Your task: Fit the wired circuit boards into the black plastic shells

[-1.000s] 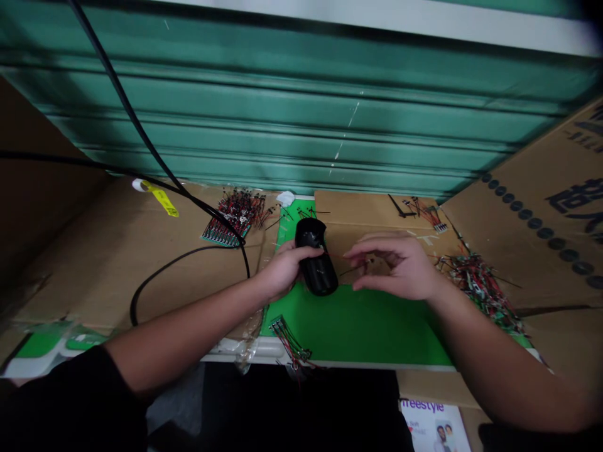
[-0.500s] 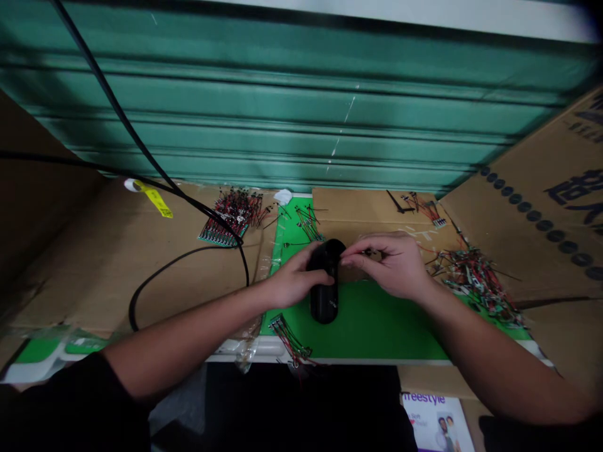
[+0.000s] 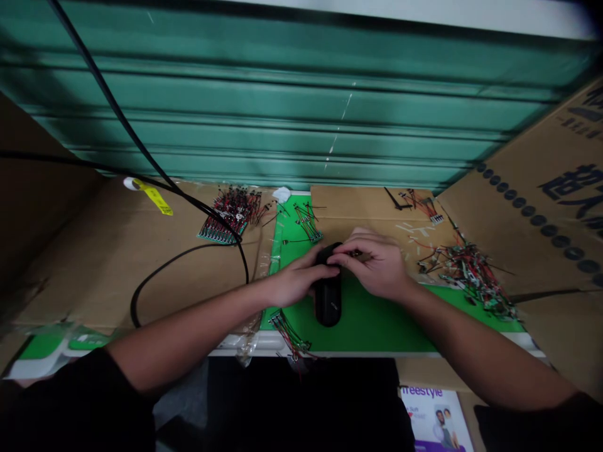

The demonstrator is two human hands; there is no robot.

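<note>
An oblong black device (image 3: 328, 300) with rounded ends and small pale marks near its lower end is held over the green mat (image 3: 391, 320). My left hand (image 3: 301, 276) grips its left side, the thumb lying across the front. At its upper end, the fingers of my right hand (image 3: 377, 260) are pinched together against the device; what they hold is too small and hidden to make out. Just beyond the device lie several wired little circuit boards (image 3: 308, 226). Another wired board strip (image 3: 289, 333) rests by the mat's front edge, left of the device.
A heap of red and black wired boards (image 3: 475, 276) lies at right, with a smaller wired strip (image 3: 424, 207) behind it. At left, a black cable (image 3: 164, 179) crosses over another wired bundle (image 3: 230, 216). Cardboard (image 3: 565, 207) walls the right side; a green panel (image 3: 282, 113) stands behind.
My right hand has moved slightly left and closer over the device's top. The left thumb has shifted up, and the device is turned a little, showing more of its front.
</note>
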